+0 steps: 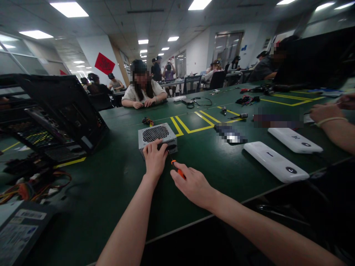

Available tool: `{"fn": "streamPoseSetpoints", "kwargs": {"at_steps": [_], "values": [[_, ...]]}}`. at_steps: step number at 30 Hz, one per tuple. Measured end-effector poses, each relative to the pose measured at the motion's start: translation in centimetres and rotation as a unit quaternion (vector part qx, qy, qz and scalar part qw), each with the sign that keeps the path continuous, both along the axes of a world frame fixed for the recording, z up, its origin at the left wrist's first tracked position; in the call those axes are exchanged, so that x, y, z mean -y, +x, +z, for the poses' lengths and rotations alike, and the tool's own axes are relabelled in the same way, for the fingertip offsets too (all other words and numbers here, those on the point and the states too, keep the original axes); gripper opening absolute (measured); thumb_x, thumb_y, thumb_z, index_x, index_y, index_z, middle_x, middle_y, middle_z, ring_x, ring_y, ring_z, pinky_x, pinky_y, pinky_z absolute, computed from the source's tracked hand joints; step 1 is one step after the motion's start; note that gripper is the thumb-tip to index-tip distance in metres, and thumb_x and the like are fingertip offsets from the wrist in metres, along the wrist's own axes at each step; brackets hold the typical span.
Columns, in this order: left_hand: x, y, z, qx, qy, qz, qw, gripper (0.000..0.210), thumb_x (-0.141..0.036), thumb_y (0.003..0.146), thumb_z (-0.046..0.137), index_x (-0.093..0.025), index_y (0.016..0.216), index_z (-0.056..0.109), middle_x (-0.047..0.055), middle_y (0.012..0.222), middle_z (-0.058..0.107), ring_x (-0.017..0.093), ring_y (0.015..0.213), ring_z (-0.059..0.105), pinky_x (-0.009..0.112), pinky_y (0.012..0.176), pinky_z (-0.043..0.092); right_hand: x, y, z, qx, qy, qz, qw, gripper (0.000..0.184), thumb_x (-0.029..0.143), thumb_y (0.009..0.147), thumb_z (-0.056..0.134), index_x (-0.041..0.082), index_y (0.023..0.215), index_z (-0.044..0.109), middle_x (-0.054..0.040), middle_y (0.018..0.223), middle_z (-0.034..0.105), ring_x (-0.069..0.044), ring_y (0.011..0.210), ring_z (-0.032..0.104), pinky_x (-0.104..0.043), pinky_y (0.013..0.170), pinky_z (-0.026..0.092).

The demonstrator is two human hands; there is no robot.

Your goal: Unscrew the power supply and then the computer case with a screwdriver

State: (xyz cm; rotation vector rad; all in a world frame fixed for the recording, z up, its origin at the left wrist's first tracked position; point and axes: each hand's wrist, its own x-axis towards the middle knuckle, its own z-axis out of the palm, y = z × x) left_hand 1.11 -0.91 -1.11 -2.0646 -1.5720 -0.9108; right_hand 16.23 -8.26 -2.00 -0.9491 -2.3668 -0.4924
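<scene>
PSU on green table, both hands at work on it, driver in R.
L hand: forearm reaching fwd fr. bottom ctr., back of hand up, fingers bent over nr. top edge of PSU; touching, but firm clasp or light rest: can't tell. R hand: forearm slanting in fr. lower R, fingers curled round orange/blk handle of driver, shaft angled up-L twd PSU's nr. face, close by L fingertips; tip contact unclear. PSU: grille up, ahead of both hands, just L of yellow lines. Also: blk case and cables to L, 2 white units to R.
</scene>
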Motion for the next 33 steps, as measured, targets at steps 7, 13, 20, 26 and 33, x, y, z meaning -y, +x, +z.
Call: {"fn": "streamPoseSetpoints", "kwargs": {"at_steps": [7,13,20,26,33], "values": [[0.2,-0.2,0.4,-0.030,-0.011,0.012,0.999,0.023,-0.019,0.069,0.055,-0.023,0.092,0.056,0.008,0.112,0.047,0.025,0.100,0.039,0.041,0.084,0.026,0.2,0.0,0.4,0.014,-0.024,0.020,0.999,0.017,0.014,0.081,0.038,0.013,0.093,0.049,-0.0178,0.111,0.045,-0.019,0.089,0.053,-0.030,0.071,0.042],[0.8,-0.9,0.5,-0.038,-0.022,0.030,0.999,0.023,-0.020,0.069,0.056,-0.023,0.092,0.056,0.009,0.108,0.048,0.025,0.097,0.040,0.041,0.082,0.026,0.4,0.2,0.6,0.032,0.033,0.077,0.996,0.020,0.014,0.083,0.034,0.013,0.099,0.046,-0.0199,0.112,0.048,-0.014,0.077,0.056,-0.027,0.067,0.043],[1.3,-0.9,0.2,-0.027,-0.012,0.034,0.999,0.025,-0.023,0.070,0.055,-0.022,0.094,0.056,0.010,0.109,0.047,0.026,0.098,0.037,0.041,0.082,0.026,0.5,-0.3,0.7,0.038,0.025,0.089,0.995,0.017,0.019,0.079,0.042,0.016,0.094,0.049,-0.0179,0.109,0.049,-0.019,0.089,0.053,-0.031,0.072,0.040],[0.8,-0.9,-0.2,-0.013,-0.004,0.041,0.999,0.021,-0.025,0.072,0.053,-0.023,0.092,0.057,0.010,0.108,0.047,0.026,0.099,0.036,0.042,0.082,0.024,0.4,-0.7,0.5,0.050,0.037,0.111,0.992,0.026,0.019,0.083,0.037,0.013,0.106,0.047,-0.0145,0.116,0.048,-0.012,0.071,0.055,-0.027,0.064,0.040],[0.5,-1.2,-0.4,0.003,-0.014,0.023,1.000,0.021,-0.028,0.072,0.053,-0.024,0.092,0.057,0.009,0.111,0.046,0.027,0.101,0.036,0.043,0.083,0.024,0.1,-1.0,0.5,0.004,-0.009,0.129,0.992,0.026,0.035,0.082,0.039,0.014,0.091,0.052,-0.0152,0.107,0.052,-0.018,0.086,0.054,-0.028,0.069,0.042]]}}
